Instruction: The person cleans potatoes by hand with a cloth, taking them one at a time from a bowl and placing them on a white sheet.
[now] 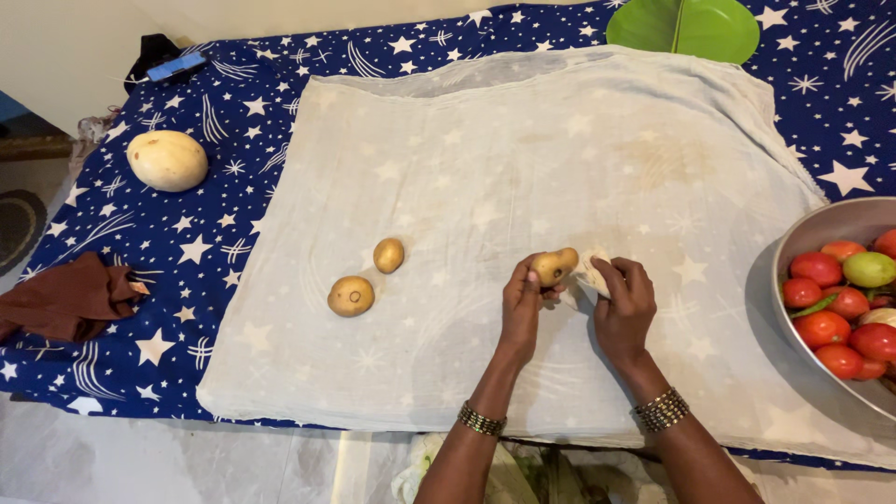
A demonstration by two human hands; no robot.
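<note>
My left hand (523,303) grips a small yellow-brown potato (556,265) just above a thin white cloth (523,149). Touching that potato from the right, my right hand (623,303) holds a bunched fold of the white cloth (591,273). Two more potatoes lie on the cloth to the left: a rounder one (351,296) and a smaller one (388,254). Both wrists wear beaded bracelets.
The cloth covers a blue star-patterned sheet (187,243). A pale round melon (167,160) sits at the left, a brown rag (70,299) near the left edge. A steel bowl (793,245) of tomatoes stands at the right, a green plate (686,28) at the back.
</note>
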